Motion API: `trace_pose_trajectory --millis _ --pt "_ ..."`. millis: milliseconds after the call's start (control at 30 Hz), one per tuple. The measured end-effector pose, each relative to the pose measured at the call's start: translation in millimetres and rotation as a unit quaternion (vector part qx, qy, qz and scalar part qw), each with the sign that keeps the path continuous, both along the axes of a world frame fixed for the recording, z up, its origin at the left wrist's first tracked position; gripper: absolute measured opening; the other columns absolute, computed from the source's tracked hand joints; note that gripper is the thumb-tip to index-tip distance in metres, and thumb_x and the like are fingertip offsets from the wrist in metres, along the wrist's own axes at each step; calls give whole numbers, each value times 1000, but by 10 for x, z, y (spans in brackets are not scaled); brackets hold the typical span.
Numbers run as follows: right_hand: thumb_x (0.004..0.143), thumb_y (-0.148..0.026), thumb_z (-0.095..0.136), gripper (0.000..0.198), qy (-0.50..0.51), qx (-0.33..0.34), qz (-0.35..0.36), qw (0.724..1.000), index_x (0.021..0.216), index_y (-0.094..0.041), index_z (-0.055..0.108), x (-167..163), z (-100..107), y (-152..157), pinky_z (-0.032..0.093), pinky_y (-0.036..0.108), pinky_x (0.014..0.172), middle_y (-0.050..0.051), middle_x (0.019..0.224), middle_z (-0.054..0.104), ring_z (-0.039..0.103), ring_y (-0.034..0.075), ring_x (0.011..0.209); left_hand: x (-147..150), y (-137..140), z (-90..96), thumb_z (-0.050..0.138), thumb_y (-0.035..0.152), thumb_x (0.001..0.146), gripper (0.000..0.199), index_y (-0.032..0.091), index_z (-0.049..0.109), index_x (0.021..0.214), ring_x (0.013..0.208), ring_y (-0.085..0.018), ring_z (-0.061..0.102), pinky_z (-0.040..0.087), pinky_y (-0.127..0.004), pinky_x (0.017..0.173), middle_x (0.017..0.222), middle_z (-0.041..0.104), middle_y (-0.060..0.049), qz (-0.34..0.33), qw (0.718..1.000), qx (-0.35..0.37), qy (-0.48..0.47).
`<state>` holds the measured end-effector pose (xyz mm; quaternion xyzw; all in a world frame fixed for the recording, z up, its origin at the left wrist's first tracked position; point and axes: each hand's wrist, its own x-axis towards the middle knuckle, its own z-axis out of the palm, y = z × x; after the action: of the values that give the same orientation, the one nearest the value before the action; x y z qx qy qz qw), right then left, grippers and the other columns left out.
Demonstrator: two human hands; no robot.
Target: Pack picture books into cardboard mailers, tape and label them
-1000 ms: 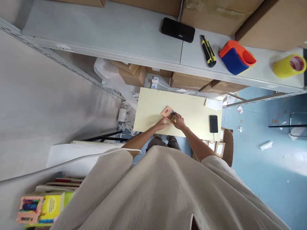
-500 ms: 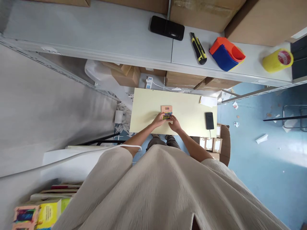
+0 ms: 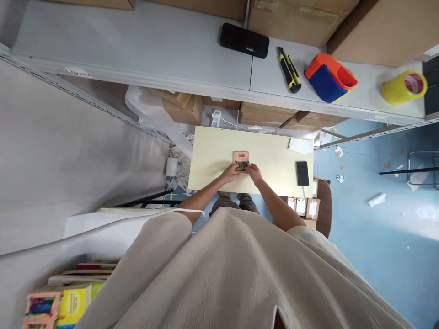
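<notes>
A small pink book (image 3: 241,156) with a colourful picture on its cover lies on the cream table (image 3: 209,157), near the middle. My left hand (image 3: 229,174) grips its lower left edge, thumb over the cover. On the opposite side, my right hand (image 3: 254,173) holds the lower right edge, its thumb and fingers drawn together there. The undersides of the fingers are hidden, so I cannot tell whether the book is lifted.
A phone (image 3: 302,173) on a cable and white papers (image 3: 301,145) occupy the table's right side. On the shelf above are another phone (image 3: 244,40), a box cutter (image 3: 289,70), a tape dispenser (image 3: 329,77) and yellow tape (image 3: 404,87). Books (image 3: 73,304) are stacked lower left.
My right hand's fingers have come together at the book's right edge, where they were more spread before. The whole view has shifted slightly; my left hand stays on the book.
</notes>
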<state>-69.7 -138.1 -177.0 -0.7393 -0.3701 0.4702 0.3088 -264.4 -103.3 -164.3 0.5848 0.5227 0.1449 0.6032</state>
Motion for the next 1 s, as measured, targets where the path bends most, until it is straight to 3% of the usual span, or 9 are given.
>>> trace_pose_trajectory --millis 100,233,367,500,667,767,1000 --pt "83 -66 74 57 45 -75 -42 995 117 -21 80 0 61 39 63 40 87 10 100 83 77 28 98 15 -4 7 89 17 78 36 20 79 112 131 -38 75 57 -53 123 133 82 -15 13 1000 -2 -12" --pt "89 -72 65 53 109 -93 -57 988 101 -22 79 -82 189 106 61 37 84 10 95 82 79 26 94 45 -8 47 88 29 89 26 22 78 112 123 -33 79 60 -47 115 126 84 -11 53 998 -20 -5" --pt "92 -79 65 60 156 -83 -13 984 104 -22 82 -251 342 165 61 37 87 11 99 84 79 27 97 -31 20 114 83 33 96 15 23 78 107 111 -28 80 62 -38 104 115 85 -8 85 995 6 45" --pt "93 -74 70 55 168 -88 41 981 107 -23 83 -414 408 188 59 35 89 11 109 85 77 25 101 -240 69 157 73 24 101 6 23 79 102 100 -24 79 60 -33 97 104 84 -6 99 985 56 128" --pt "88 -53 79 33 125 -122 15 985 100 -22 82 -521 275 158 55 31 77 9 105 82 73 21 92 -526 123 123 65 12 100 25 22 80 118 112 -25 79 59 -32 100 119 85 -9 129 967 39 216" --pt "86 -46 78 28 90 -143 -1 986 100 -22 81 -527 147 115 55 32 75 8 98 80 73 22 89 -640 116 72 67 9 98 36 21 78 130 123 -27 79 59 -34 106 129 84 -11 118 968 8 220" --pt "85 -51 72 44 34 -136 15 990 117 -23 81 -522 -70 78 60 37 86 10 109 82 75 27 105 -703 -3 -4 62 10 101 43 18 74 141 140 -28 73 56 -38 120 149 78 -15 35 981 47 185"
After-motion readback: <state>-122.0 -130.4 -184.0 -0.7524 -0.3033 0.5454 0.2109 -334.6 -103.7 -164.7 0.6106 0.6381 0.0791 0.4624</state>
